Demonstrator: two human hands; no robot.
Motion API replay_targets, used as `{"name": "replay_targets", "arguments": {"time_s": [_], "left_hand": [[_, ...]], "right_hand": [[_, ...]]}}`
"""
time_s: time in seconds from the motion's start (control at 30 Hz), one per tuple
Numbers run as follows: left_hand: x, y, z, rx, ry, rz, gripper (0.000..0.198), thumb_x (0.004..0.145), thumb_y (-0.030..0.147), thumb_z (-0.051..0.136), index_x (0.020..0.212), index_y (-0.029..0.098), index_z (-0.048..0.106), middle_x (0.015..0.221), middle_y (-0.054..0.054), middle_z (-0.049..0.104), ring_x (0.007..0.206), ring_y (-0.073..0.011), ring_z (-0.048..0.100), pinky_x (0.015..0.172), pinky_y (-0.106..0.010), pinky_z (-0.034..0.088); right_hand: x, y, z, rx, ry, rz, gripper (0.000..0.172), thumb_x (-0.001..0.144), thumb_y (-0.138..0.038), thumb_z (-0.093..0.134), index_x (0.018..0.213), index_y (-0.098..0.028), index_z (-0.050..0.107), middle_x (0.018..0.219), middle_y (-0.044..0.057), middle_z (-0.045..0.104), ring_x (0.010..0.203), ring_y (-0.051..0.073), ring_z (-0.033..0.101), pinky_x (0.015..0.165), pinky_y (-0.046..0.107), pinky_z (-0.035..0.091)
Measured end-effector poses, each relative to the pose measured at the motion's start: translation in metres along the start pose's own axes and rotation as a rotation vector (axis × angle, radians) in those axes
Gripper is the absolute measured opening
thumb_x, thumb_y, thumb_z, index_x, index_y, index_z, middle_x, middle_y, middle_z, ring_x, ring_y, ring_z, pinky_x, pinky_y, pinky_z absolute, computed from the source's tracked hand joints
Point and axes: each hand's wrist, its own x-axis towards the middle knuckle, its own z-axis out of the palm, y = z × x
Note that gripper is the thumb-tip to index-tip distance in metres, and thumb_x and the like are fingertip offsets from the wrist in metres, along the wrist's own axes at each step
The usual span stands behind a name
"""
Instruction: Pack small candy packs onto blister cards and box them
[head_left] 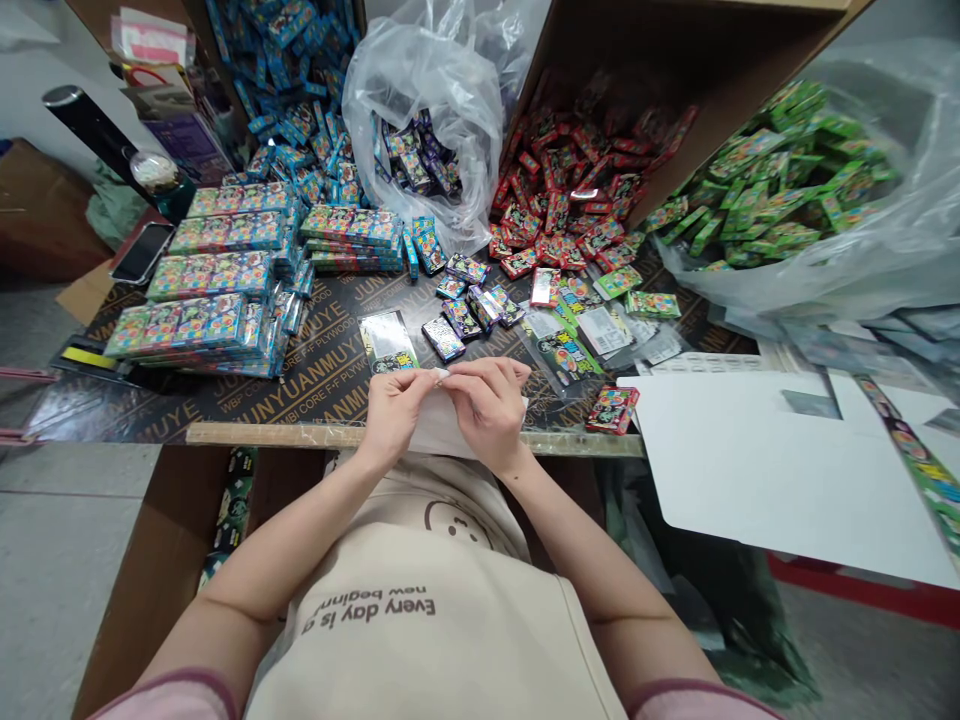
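Note:
At the table's front edge, my left hand (394, 410) and my right hand (487, 408) meet with fingertips pinched together. Both are closed on a thin white sheet (441, 425) that hangs down between them; whether it is paper or film I cannot tell. Just beyond my fingers lie a clear printed packet (388, 340), a white-and-black small box (443, 340) and several purple small boxes (484, 305). A red small box (612, 410) rests near the edge, right of my right hand.
Stacks of wrapped multi-colour box packs (217, 275) stand at left, beside a phone (142, 252). Blue boxes (300, 130), red boxes (559, 200) and green boxes (787, 180) are heaped behind, with a clear plastic bag (427, 80) between. White cardboard (772, 460) overhangs the right edge.

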Motion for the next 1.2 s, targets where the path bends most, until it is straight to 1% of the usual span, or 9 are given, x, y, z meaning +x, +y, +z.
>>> {"name": "replay_targets", "arguments": {"time_s": [0.1, 0.2, 0.43, 0.6, 0.7, 0.77, 0.93, 1.03, 1.2], "left_hand": [[0.000, 0.001, 0.000, -0.025, 0.011, -0.034, 0.019, 0.068, 0.030, 0.071, 0.056, 0.015, 0.071, 0.053, 0.003, 0.060, 0.055, -0.0095, 0.046, 0.058, -0.023, 0.037], [0.001, 0.001, 0.001, -0.087, 0.023, -0.078, 0.021, 0.065, 0.031, 0.072, 0.053, 0.014, 0.068, 0.050, 0.003, 0.057, 0.053, -0.0085, 0.044, 0.056, -0.022, 0.035], [0.006, 0.000, 0.004, -0.329, 0.039, -0.238, 0.020, 0.057, 0.027, 0.076, 0.052, 0.014, 0.062, 0.047, 0.005, 0.052, 0.047, -0.0059, 0.042, 0.050, -0.020, 0.034], [0.013, -0.002, -0.001, -0.353, 0.106, -0.239, 0.021, 0.055, 0.029, 0.078, 0.056, 0.013, 0.064, 0.051, 0.004, 0.056, 0.047, -0.0060, 0.044, 0.050, -0.019, 0.036], [0.017, -0.002, -0.007, -0.346, 0.125, -0.205, 0.026, 0.054, 0.031, 0.081, 0.055, 0.013, 0.062, 0.050, 0.004, 0.056, 0.047, -0.0056, 0.044, 0.050, -0.019, 0.036], [0.017, -0.001, -0.010, -0.336, 0.113, -0.190, 0.028, 0.054, 0.033, 0.082, 0.056, 0.013, 0.063, 0.051, 0.004, 0.056, 0.048, -0.0055, 0.045, 0.050, -0.018, 0.037], [0.011, 0.001, -0.016, -0.197, -0.103, -0.287, 0.033, 0.052, 0.037, 0.086, 0.068, 0.012, 0.070, 0.057, 0.000, 0.064, 0.052, -0.0104, 0.054, 0.054, -0.021, 0.042], [0.008, 0.000, -0.019, -0.075, -0.212, -0.381, 0.037, 0.045, 0.031, 0.090, 0.070, 0.010, 0.072, 0.062, -0.003, 0.068, 0.054, -0.0131, 0.058, 0.054, -0.023, 0.044], [0.007, -0.006, -0.019, -0.085, -0.114, -0.333, 0.036, 0.048, 0.033, 0.088, 0.071, 0.010, 0.073, 0.066, -0.004, 0.070, 0.054, -0.0127, 0.058, 0.056, -0.024, 0.044]], "right_hand": [[0.001, 0.000, -0.001, 0.038, -0.018, 0.080, 0.007, 0.089, -0.019, 0.063, 0.093, -0.023, 0.066, 0.089, 0.002, 0.071, 0.085, 0.017, 0.063, 0.080, 0.036, 0.039], [0.002, 0.002, -0.002, 0.012, -0.046, 0.097, 0.020, 0.089, -0.022, 0.064, 0.109, -0.024, 0.067, 0.103, 0.005, 0.070, 0.093, 0.019, 0.063, 0.083, 0.037, 0.040], [-0.002, 0.002, 0.001, -0.017, -0.003, -0.022, 0.020, 0.088, -0.012, 0.060, 0.092, -0.028, 0.071, 0.104, 0.002, 0.073, 0.092, 0.020, 0.061, 0.082, 0.039, 0.040], [0.001, 0.007, -0.005, 0.204, -0.025, 0.228, 0.010, 0.091, -0.023, 0.059, 0.096, -0.027, 0.067, 0.108, 0.004, 0.070, 0.102, 0.022, 0.062, 0.092, 0.042, 0.045], [0.003, 0.022, -0.011, 0.280, -0.091, 0.362, 0.050, 0.084, -0.037, 0.068, 0.130, -0.027, 0.052, 0.130, 0.008, 0.060, 0.116, 0.026, 0.058, 0.102, 0.047, 0.043], [0.001, 0.031, -0.013, 0.368, -0.236, 0.406, 0.076, 0.079, -0.041, 0.073, 0.145, -0.030, 0.035, 0.138, 0.009, 0.053, 0.106, 0.024, 0.062, 0.098, 0.045, 0.047], [-0.003, 0.035, -0.013, 0.555, -0.342, 0.516, 0.077, 0.084, -0.034, 0.068, 0.149, -0.032, 0.027, 0.121, 0.005, 0.065, 0.069, 0.014, 0.063, 0.074, 0.034, 0.055], [-0.002, 0.031, -0.013, 0.492, -0.265, 0.466, 0.075, 0.086, -0.033, 0.066, 0.149, -0.031, 0.026, 0.106, 0.003, 0.069, 0.072, 0.016, 0.064, 0.074, 0.035, 0.055], [0.000, 0.026, -0.015, 0.074, -0.095, 0.114, 0.061, 0.090, -0.025, 0.062, 0.145, -0.031, 0.036, 0.104, 0.002, 0.073, 0.096, 0.022, 0.065, 0.091, 0.043, 0.046]]}}
